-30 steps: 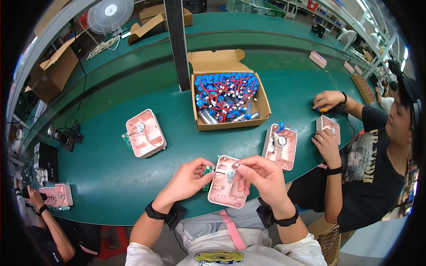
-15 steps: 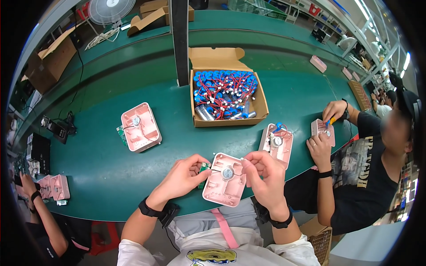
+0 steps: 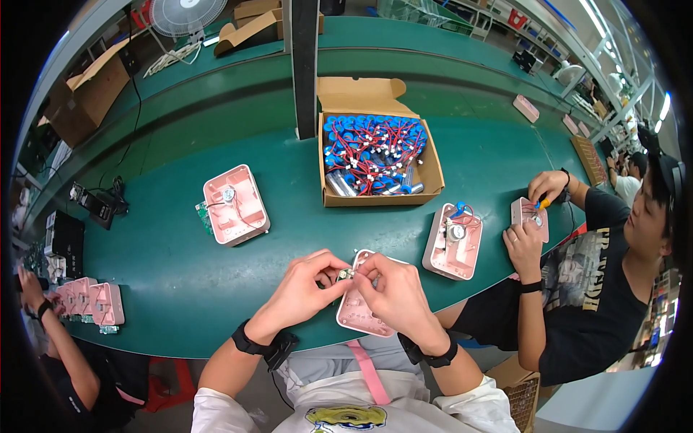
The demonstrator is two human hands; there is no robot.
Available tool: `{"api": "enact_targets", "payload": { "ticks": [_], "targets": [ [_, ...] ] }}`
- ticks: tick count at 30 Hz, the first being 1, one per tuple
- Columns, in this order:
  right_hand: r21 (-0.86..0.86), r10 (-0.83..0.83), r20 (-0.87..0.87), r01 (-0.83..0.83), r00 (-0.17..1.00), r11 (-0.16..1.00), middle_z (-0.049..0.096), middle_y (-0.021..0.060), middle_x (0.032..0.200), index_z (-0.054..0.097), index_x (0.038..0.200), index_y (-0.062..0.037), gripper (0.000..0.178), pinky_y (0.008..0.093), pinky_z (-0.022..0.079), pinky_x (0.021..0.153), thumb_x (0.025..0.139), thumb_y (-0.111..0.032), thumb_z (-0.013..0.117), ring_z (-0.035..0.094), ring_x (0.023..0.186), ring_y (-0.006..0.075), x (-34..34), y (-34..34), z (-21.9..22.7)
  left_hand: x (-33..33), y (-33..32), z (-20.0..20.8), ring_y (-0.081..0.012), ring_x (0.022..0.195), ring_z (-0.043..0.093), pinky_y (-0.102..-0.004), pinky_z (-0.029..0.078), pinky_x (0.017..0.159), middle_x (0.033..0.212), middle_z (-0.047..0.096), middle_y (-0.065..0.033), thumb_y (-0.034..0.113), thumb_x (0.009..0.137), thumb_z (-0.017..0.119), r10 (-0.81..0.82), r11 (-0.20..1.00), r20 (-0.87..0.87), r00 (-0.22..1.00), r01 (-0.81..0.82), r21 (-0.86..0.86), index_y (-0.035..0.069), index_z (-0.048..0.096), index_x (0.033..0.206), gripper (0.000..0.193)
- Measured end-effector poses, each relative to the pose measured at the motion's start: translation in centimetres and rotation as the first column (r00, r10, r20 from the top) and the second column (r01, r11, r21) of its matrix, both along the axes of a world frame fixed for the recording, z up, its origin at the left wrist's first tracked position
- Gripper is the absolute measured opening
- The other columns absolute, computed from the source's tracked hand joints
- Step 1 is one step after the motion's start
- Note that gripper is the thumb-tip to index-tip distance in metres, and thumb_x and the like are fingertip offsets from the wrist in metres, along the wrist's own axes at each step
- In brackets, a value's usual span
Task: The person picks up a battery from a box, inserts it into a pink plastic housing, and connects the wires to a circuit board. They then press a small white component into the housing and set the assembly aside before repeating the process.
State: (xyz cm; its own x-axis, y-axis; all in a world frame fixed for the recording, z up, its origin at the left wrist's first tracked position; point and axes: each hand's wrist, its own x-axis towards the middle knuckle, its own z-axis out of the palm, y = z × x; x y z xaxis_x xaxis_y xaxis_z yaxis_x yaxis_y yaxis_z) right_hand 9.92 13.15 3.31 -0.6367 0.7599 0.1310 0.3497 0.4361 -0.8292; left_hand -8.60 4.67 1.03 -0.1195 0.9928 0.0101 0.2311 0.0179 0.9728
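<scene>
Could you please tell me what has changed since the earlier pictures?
The right hand has moved left across the pink housing to the circuit board. At right, the co-worker's upper hand has come closer to another housing. The left hand still holds the board; the cardboard box stayed put.

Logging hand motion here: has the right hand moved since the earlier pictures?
Yes, the right hand has moved left, judged against the cardboard box.

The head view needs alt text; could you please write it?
Left hand holds a circuit board by a pink case, with the right hand at the board. Beyond, on a green bench, is a box of blue cylinders.
</scene>
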Motion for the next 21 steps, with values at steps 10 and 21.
{"api": "enact_targets", "payload": {
  "ticks": [10,21],
  "targets": [
    [0.164,-0.026,-0.019,0.029,0.999,0.986,0.073,0.0098,0.074,0.07,0.091,0.0012,0.009,0.0311,0.048,0.05,0.087,-0.003,0.076,0.061,0.049,0.0133,-0.3,-1.0,0.0,0.0,-0.1,0.3,-0.0111,0.077,0.065,-0.026,0.055,0.068,0.09,0.067,-0.0066,0.0,0.089,0.081,0.003,0.997,-0.105,0.994,0.005,0.073,-0.005,0.074,0.107,0.02],
    [0.158,-0.021,-0.032,0.026,0.999,0.987,0.067,0.0082,0.067,0.068,0.09,0.0025,0.007,0.0301,0.048,0.051,0.087,0.002,0.075,0.06,0.049,0.013,-0.7,-1.1,0.1,0.0,-0.3,0.1,-0.0148,0.074,0.068,-0.0282,0.056,0.069,0.092,0.07,-0.0088,0.0,0.089,0.08,0.005,0.99,-0.155,0.988,0.017,0.141,-0.004,0.074,0.106,0.019]
  ]
}}
